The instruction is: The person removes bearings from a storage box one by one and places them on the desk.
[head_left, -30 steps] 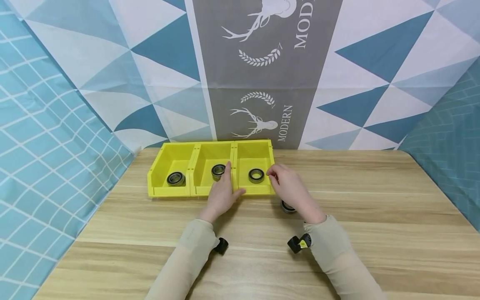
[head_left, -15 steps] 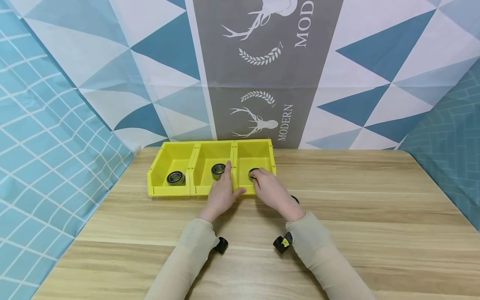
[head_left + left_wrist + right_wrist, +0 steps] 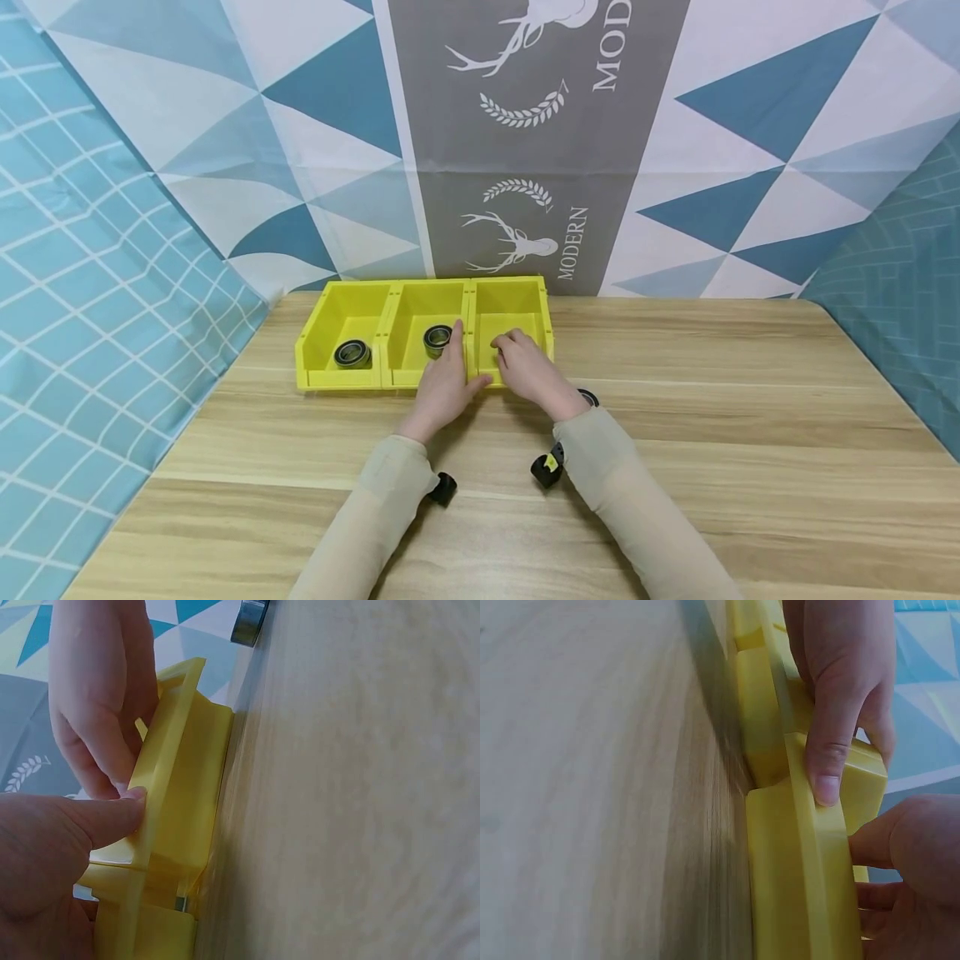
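A yellow three-compartment bin [image 3: 525,321] sits on the table in the head view. My left hand [image 3: 444,382] grips its front by the divider between the middle and right compartments, thumb over the front lip [image 3: 161,780], index finger stretched inward. My right hand [image 3: 531,367] reaches into the right compartment with fingers curled and pointing down. The ball bearing in that compartment is hidden behind the hand, and I cannot tell whether the fingers hold it. Another ball bearing [image 3: 437,337] lies in the middle compartment beside my left index finger, and one more bearing [image 3: 352,354] in the left compartment.
On the wooden table [image 3: 750,417], a bearing [image 3: 591,397] lies right of the bin, partly behind my right wrist. A patterned cloth [image 3: 315,125] hangs behind the bin, with blue cloths at both sides.
My right hand has moved left from the bin's right edge into the right compartment, covering the bearing there. The bearing on the table shows past my wrist. My left hand stays put.
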`<move>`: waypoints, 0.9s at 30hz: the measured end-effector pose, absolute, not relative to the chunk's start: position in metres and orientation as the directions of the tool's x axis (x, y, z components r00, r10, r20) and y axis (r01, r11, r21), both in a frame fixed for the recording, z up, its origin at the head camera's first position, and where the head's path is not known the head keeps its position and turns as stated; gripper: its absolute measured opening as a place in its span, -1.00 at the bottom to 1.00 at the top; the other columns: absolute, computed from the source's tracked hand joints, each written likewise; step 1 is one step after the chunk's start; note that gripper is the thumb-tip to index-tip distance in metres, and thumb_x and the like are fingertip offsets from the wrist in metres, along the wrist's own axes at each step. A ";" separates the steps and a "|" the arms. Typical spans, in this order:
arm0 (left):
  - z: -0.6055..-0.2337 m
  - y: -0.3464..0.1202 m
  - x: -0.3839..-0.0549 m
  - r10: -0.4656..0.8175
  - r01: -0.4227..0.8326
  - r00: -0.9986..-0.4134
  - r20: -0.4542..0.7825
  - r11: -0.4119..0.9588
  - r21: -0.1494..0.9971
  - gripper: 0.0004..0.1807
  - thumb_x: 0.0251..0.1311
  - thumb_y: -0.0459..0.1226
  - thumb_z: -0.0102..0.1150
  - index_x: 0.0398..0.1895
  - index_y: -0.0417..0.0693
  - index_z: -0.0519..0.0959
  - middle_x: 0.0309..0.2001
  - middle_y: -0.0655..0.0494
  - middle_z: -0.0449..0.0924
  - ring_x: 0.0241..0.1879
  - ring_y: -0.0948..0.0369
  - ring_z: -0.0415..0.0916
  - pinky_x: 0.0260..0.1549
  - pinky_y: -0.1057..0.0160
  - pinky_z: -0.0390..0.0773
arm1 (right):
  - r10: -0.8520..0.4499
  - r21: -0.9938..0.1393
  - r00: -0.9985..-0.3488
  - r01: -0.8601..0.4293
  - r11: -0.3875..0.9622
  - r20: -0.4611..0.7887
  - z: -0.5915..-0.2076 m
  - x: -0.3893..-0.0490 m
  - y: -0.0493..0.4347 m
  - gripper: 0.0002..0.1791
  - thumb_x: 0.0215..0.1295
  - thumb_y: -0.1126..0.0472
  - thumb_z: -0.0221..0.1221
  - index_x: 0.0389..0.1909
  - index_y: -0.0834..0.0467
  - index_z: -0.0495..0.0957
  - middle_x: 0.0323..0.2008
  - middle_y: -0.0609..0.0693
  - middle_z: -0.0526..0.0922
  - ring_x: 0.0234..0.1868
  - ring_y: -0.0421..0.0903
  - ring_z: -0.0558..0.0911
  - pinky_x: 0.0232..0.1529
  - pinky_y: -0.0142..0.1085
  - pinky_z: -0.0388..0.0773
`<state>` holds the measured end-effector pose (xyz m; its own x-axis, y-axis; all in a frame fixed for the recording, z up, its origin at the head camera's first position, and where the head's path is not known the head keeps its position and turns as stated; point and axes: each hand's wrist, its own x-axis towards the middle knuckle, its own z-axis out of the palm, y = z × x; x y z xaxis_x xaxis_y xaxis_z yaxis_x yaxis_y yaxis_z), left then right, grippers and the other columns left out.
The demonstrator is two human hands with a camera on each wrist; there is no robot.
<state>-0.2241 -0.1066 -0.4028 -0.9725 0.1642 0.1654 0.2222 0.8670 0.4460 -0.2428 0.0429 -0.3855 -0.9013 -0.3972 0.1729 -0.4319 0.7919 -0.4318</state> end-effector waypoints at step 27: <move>-0.402 -0.106 -0.224 0.166 0.220 -0.973 0.157 0.870 0.442 0.06 0.08 0.03 0.18 0.41 -0.17 -0.29 0.26 -0.25 0.22 0.10 -0.11 0.36 0.08 -0.07 0.30 | -0.290 -0.521 -0.955 -0.217 0.825 -0.063 -0.390 -0.272 0.036 -0.48 0.20 0.20 0.14 0.19 0.23 0.34 0.21 0.27 0.28 0.22 0.19 0.29 0.22 -0.04 0.23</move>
